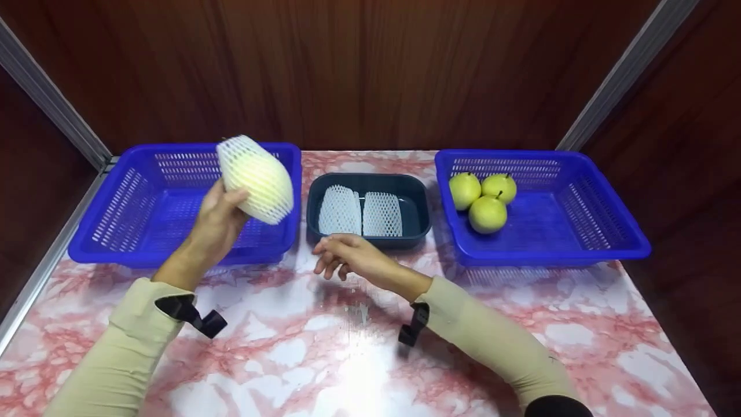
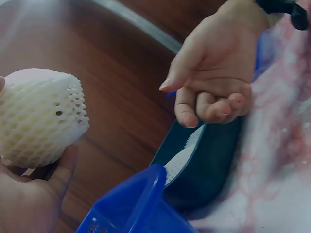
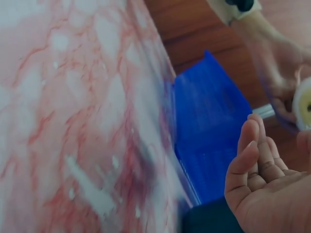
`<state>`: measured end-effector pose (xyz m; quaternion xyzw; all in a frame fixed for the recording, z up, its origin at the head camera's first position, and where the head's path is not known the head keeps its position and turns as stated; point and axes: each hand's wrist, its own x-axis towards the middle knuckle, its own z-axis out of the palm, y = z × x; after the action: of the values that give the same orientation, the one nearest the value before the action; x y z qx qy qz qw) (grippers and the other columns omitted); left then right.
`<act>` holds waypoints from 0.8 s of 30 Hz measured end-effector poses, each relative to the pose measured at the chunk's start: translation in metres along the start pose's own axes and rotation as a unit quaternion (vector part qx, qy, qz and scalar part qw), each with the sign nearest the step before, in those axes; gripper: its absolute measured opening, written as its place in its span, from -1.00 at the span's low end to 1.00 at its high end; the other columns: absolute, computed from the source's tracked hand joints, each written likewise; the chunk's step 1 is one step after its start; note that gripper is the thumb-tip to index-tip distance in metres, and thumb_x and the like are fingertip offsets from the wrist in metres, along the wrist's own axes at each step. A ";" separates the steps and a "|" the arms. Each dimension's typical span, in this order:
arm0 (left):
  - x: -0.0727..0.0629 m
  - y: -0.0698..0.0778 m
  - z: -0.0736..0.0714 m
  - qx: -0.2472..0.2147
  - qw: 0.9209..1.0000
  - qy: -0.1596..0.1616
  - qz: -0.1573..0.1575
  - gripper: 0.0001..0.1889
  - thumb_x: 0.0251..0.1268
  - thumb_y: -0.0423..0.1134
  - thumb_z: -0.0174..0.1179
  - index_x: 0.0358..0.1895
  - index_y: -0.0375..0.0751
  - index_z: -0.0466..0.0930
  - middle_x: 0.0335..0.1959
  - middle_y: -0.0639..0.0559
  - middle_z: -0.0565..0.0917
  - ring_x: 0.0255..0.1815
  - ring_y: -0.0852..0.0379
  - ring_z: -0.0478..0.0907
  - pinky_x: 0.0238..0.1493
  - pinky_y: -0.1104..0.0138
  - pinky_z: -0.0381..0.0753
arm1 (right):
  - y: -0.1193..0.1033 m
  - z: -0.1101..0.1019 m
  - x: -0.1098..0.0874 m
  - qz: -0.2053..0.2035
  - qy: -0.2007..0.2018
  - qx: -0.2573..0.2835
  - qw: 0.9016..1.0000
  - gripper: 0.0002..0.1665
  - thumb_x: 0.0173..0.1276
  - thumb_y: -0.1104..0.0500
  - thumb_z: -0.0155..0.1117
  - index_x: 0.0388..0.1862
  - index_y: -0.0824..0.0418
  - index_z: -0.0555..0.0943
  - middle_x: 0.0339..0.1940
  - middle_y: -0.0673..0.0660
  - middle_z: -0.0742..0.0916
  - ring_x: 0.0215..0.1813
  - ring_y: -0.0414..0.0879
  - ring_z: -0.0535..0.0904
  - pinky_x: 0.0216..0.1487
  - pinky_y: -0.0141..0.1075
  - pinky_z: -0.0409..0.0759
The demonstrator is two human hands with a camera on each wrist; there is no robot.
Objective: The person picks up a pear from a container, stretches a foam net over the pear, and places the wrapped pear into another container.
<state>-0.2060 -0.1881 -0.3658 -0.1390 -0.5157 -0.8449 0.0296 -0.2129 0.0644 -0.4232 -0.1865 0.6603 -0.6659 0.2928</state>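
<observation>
My left hand (image 1: 220, 217) grips a yellow-green pear (image 1: 255, 182) wrapped in a white foam net sleeve (image 1: 277, 202), raised above the right side of the left blue basket (image 1: 289, 243). In the left wrist view the net covers the pear (image 2: 39, 116), with the thumb and fingers around it. My right hand (image 1: 356, 255) holds nothing; its fingers are loosely bent just in front of the dark teal tub (image 1: 414, 237). Two white foam net sleeves (image 1: 340, 211) lie flattened inside that tub.
On the right stands another blue basket (image 1: 579, 255) with three bare pears (image 1: 488, 214) grouped at its left end. A dark wood-grain wall (image 1: 370, 75) rises behind. Red-and-white marbled tabletop (image 1: 278, 347) extends in front.
</observation>
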 end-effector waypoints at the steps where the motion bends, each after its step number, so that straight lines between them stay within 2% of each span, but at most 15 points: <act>1: 0.001 0.001 -0.003 -0.012 1.000 0.002 -0.006 -0.40 0.40 -0.26 0.17 0.38 -0.40 0.17 0.01 -0.06 0.62 0.01 0.12 0.62 0.18 0.31 0.57 | -0.001 0.003 0.002 0.002 -0.001 -0.004 1.000 -0.68 0.65 0.08 -0.01 0.00 0.31 0.57 -0.36 0.06 0.76 -0.39 -0.15 0.64 -0.47 -0.42 0.42; 5: 0.006 0.003 -0.011 -0.052 0.998 0.011 -0.038 -0.57 0.49 -0.16 -0.03 0.33 -0.21 0.25 0.10 -0.04 0.59 0.08 0.08 0.57 0.16 0.29 0.51 | -0.001 0.012 0.009 0.009 -0.008 -0.023 1.000 -0.64 0.65 0.06 -0.01 -0.01 0.34 0.57 -0.40 0.05 0.76 -0.42 -0.16 0.64 -0.48 -0.39 0.39; 8: 0.009 0.005 -0.014 -0.065 0.996 0.010 -0.056 -0.55 0.55 -0.11 -0.23 0.41 -0.12 0.20 0.24 -0.07 0.48 0.18 0.03 0.50 0.21 0.26 0.49 | 0.001 0.018 0.012 0.014 -0.011 -0.039 0.999 -0.63 0.66 0.07 -0.03 -0.01 0.36 0.57 -0.43 0.02 0.76 -0.43 -0.17 0.66 -0.47 -0.37 0.39; 10: 0.011 0.006 -0.015 -0.064 0.996 0.013 -0.062 -0.52 0.58 -0.07 -0.30 0.45 -0.10 0.16 0.29 -0.09 0.43 0.22 0.01 0.48 0.25 0.24 0.49 | 0.003 0.021 0.015 0.017 -0.010 -0.046 0.999 -0.64 0.65 0.08 -0.03 -0.02 0.35 0.58 -0.44 0.01 0.76 -0.44 -0.17 0.66 -0.48 -0.38 0.40; 14: 0.014 0.005 -0.013 -0.047 0.996 0.017 -0.069 -0.53 0.61 -0.03 -0.29 0.46 -0.06 0.14 0.30 -0.06 0.42 0.25 0.04 0.46 0.27 0.25 0.47 | 0.004 0.028 0.021 0.021 0.000 -0.048 0.999 -0.65 0.65 0.07 -0.02 -0.04 0.31 0.60 -0.46 0.01 0.75 -0.45 -0.16 0.66 -0.50 -0.40 0.40; 24: 0.024 0.010 -0.019 -0.014 0.997 0.042 -0.063 -0.58 0.62 -0.06 -0.21 0.41 -0.06 0.13 0.17 0.02 0.51 0.21 0.12 0.49 0.28 0.27 0.46 | 0.000 0.045 0.034 0.030 0.035 -0.053 0.998 -0.53 0.67 0.02 0.00 0.04 0.43 0.59 -0.47 0.02 0.72 -0.48 -0.18 0.63 -0.52 -0.34 0.40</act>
<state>-0.2308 -0.2071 -0.3590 -0.0709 -0.5101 -0.8572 -0.0038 -0.2104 0.0081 -0.4250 -0.1585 0.7097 -0.6273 0.2789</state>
